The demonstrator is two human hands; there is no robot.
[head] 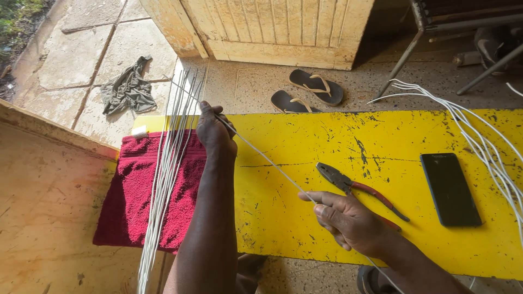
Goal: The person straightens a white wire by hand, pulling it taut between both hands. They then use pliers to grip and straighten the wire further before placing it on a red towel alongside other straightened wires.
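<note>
My left hand (pixel 216 132) is closed around a thin white wire (pixel 267 159) near its far end, above the edge of a red towel (pixel 131 196). My right hand (pixel 348 220) pinches the same wire lower down, over a yellow scratched table (pixel 305 136). The wire runs straight between both hands. A bundle of several straight white wires (pixel 166 169) lies across the towel, left of my left arm. Red-handled pliers (pixel 359 190) rest on the table just beyond my right hand.
A black phone (pixel 450 189) lies face up on the table's right side. Curved white wires (pixel 485 141) hang over the right end. On the floor beyond are two dark flip-flops (pixel 308 91), a grey rag (pixel 128 90) and a wooden door (pixel 272 27).
</note>
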